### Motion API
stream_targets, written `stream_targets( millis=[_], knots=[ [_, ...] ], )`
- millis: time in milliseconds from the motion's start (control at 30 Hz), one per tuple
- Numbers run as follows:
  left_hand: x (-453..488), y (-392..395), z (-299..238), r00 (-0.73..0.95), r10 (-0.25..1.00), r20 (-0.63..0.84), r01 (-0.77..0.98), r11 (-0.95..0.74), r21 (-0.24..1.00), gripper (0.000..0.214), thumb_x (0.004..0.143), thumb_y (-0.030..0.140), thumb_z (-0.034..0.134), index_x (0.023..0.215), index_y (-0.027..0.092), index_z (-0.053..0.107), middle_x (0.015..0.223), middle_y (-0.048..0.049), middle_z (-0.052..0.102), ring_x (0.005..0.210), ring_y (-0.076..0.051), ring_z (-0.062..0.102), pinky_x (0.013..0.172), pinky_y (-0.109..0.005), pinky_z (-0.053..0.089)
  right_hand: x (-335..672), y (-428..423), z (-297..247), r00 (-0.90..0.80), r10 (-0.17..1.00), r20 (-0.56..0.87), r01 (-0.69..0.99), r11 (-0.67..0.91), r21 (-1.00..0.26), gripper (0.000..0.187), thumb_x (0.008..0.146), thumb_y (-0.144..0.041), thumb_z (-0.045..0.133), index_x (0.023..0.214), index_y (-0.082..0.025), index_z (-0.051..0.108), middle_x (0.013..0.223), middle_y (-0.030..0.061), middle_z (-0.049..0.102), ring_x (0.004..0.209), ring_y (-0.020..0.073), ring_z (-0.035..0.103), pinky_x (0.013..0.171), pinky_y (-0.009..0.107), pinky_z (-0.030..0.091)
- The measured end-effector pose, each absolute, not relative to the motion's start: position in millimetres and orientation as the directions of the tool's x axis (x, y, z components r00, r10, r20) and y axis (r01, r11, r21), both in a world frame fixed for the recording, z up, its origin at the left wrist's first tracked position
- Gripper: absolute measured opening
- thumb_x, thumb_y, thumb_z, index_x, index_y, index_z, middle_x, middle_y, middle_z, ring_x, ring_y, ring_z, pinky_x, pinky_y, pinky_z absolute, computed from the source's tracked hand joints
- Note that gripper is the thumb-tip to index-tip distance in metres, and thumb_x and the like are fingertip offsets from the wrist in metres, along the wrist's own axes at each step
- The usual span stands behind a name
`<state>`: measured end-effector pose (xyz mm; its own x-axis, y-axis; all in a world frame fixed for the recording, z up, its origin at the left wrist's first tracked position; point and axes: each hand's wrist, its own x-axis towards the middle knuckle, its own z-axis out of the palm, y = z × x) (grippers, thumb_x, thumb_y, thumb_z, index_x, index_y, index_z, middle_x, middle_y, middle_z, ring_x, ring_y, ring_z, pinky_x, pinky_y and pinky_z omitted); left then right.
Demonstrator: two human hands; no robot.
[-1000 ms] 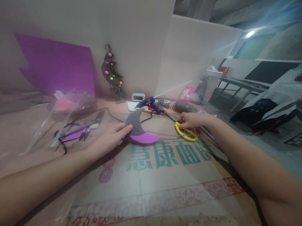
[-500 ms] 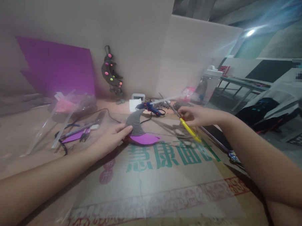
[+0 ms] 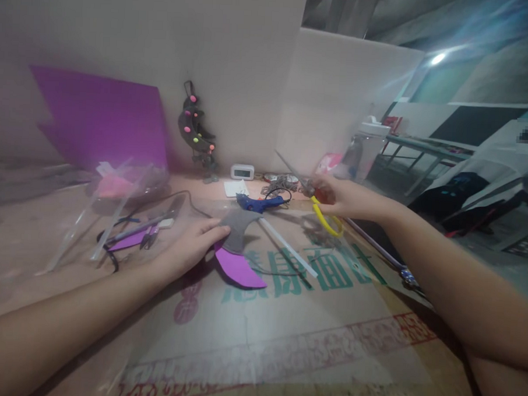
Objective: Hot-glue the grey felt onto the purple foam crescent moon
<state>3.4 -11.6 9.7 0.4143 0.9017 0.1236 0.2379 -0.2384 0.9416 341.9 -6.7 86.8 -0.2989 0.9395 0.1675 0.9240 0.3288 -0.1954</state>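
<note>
My left hand [image 3: 205, 242] pinches a crescent-shaped piece, its thumb lying on the part wrapped in grey yarn or cord [image 3: 240, 229]. The bare purple tip [image 3: 241, 270] of this crescent points to the lower right. In my right hand [image 3: 336, 195] is a pair of scissors with yellow handles [image 3: 326, 221], gripped around the middle, blades slanting up and left. Just beyond the crescent a blue glue gun [image 3: 261, 204] lies on its side. A translucent white glue stick [image 3: 290, 249] runs from behind it toward the lower right.
A printed sheet [image 3: 275, 333] covers the work surface. Pens and a purple scrap [image 3: 131, 239] lie left, beside clear sticks [image 3: 109, 226]. A decorated dark crescent [image 3: 195, 125] hangs on the wall near purple sheets [image 3: 105, 118]. Behind are a small clock [image 3: 242, 172] and a clear bottle [image 3: 365, 147].
The glue gun has turned over, its stick swinging from upper right to lower right. The purple tip has tilted downward. My right hand and the scissors have shifted slightly up and away.
</note>
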Motion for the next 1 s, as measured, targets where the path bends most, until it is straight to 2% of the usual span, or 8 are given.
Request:
stream_targets(
  millis=[100, 233, 400, 500, 600, 700, 800, 1000],
  knots=[
    [2, -13, 10, 0.428, 0.897, 0.112, 0.244, -0.234, 0.941, 0.024, 0.078, 0.033, 0.058, 0.057, 0.019, 0.056, 0.059, 0.0026, 0.055, 0.060, -0.015, 0.050, 0.059, -0.023, 0.039, 343, -1, 78, -0.201, 0.976, 0.082, 0.976, 0.192, 0.099, 0.050, 0.075, -0.051, 0.061, 0.113, -0.019, 0.056, 0.085, 0.0078, 0.069, 0.068, 0.0213, 0.061, 0.056, 0.028, 0.039],
    [1, -11, 6, 0.467, 0.881, 0.073, 0.224, -0.198, 0.954, 0.023, 0.080, 0.036, 0.057, 0.066, 0.019, 0.061, 0.064, 0.0029, 0.059, 0.063, -0.014, 0.052, 0.061, -0.022, 0.040, 345, 7, 65, -0.050, 0.999, -0.014, 0.966, 0.052, 0.255, 0.045, 0.077, -0.051, 0.056, 0.101, -0.014, 0.063, 0.083, 0.0139, 0.069, 0.068, 0.0256, 0.063, 0.054, 0.031, 0.037],
    [2, -7, 0, 0.489, 0.869, 0.072, 0.200, -0.192, 0.961, 0.024, 0.081, 0.039, 0.058, 0.069, 0.019, 0.062, 0.068, 0.0021, 0.061, 0.066, -0.014, 0.054, 0.063, -0.022, 0.041, 348, 9, 62, -0.022, 0.986, -0.165, 0.972, 0.060, 0.229, 0.035, 0.081, -0.049, 0.054, 0.093, -0.019, 0.070, 0.083, 0.0105, 0.072, 0.069, 0.0252, 0.065, 0.056, 0.031, 0.039],
    [2, -6, -2, 0.509, 0.859, 0.061, 0.180, -0.176, 0.968, 0.024, 0.080, 0.040, 0.058, 0.072, 0.018, 0.066, 0.070, 0.0004, 0.065, 0.067, -0.016, 0.057, 0.064, -0.024, 0.043, 336, 5, 69, -0.080, 0.996, 0.033, 0.978, 0.072, 0.194, 0.036, 0.085, -0.048, 0.050, 0.103, -0.023, 0.068, 0.096, 0.0089, 0.072, 0.078, 0.0242, 0.066, 0.062, 0.030, 0.042],
    [2, -5, -4, 0.538, 0.840, 0.066, 0.163, -0.180, 0.970, 0.024, 0.080, 0.040, 0.058, 0.076, 0.019, 0.069, 0.074, -0.0005, 0.068, 0.070, -0.017, 0.060, 0.064, -0.024, 0.044, 316, 10, 67, -0.252, 0.937, 0.240, 0.967, 0.232, 0.109, 0.042, 0.087, -0.047, 0.053, 0.123, -0.025, 0.058, 0.111, 0.0083, 0.069, 0.092, 0.0250, 0.065, 0.074, 0.032, 0.047],
    [3, -5, -5, 0.561, 0.824, 0.079, 0.149, -0.195, 0.969, 0.023, 0.082, 0.038, 0.058, 0.078, 0.019, 0.070, 0.077, -0.0001, 0.070, 0.072, -0.016, 0.062, 0.066, -0.022, 0.045, 299, 30, 53, -0.470, 0.833, 0.290, 0.880, 0.467, 0.084, 0.059, 0.082, -0.041, 0.064, 0.135, -0.023, 0.048, 0.133, 0.0111, 0.057, 0.117, 0.0286, 0.056, 0.093, 0.038, 0.046],
    [3, -5, -4, 0.576, 0.815, 0.065, 0.151, -0.185, 0.971, 0.025, 0.083, 0.040, 0.056, 0.080, 0.019, 0.070, 0.078, -0.0003, 0.070, 0.072, -0.016, 0.062, 0.065, -0.022, 0.046, 290, 55, 37, -0.595, 0.761, 0.258, 0.800, 0.591, 0.104, 0.069, 0.078, -0.040, 0.069, 0.140, -0.024, 0.044, 0.145, 0.0126, 0.045, 0.128, 0.0302, 0.048, 0.101, 0.043, 0.041],
    [3, -7, 0, 0.604, 0.793, 0.081, 0.175, -0.231, 0.957, 0.025, 0.085, 0.038, 0.055, 0.081, 0.017, 0.068, 0.078, 0.0000, 0.069, 0.074, -0.014, 0.061, 0.070, -0.021, 0.045, 278, 82, 32, -0.665, 0.726, 0.174, 0.745, 0.629, 0.221, 0.030, 0.091, -0.030, 0.052, 0.115, -0.014, 0.062, 0.124, 0.0171, 0.062, 0.118, 0.0265, 0.055, 0.105, 0.041, 0.035]
  ],
)
